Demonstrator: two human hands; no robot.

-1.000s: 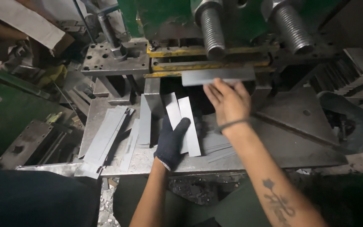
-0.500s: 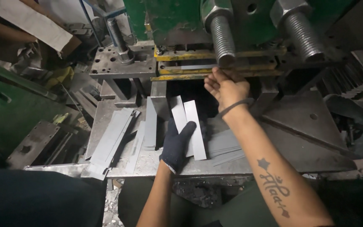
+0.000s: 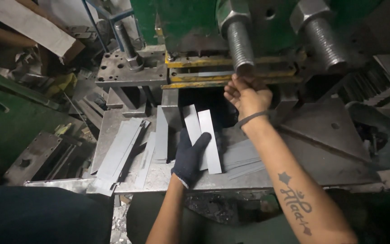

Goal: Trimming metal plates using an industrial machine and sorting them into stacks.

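Observation:
My left hand (image 3: 190,156), in a dark glove, grips two flat grey metal strips (image 3: 204,135) fanned out over the steel press table (image 3: 321,135). My bare right hand (image 3: 245,94), with a dark band on its wrist, reaches up to the yellow-edged die slot (image 3: 213,74) of the green press (image 3: 195,22). Its fingers touch a grey metal strip (image 3: 213,73) lying in that slot. More grey strips (image 3: 242,156) lie stacked on the table under my right forearm.
Long metal strips (image 3: 123,149) lie piled at the table's left. A drilled steel block (image 3: 129,72) sits left of the die. Two large threaded columns (image 3: 240,40) hang above it. Scrap metal parts (image 3: 41,156) fill the left side, and a stack of plates (image 3: 384,77) stands at the right.
My right hand has pushed the strip forward from the table front into the die slot. My left hand has stayed on the two strips.

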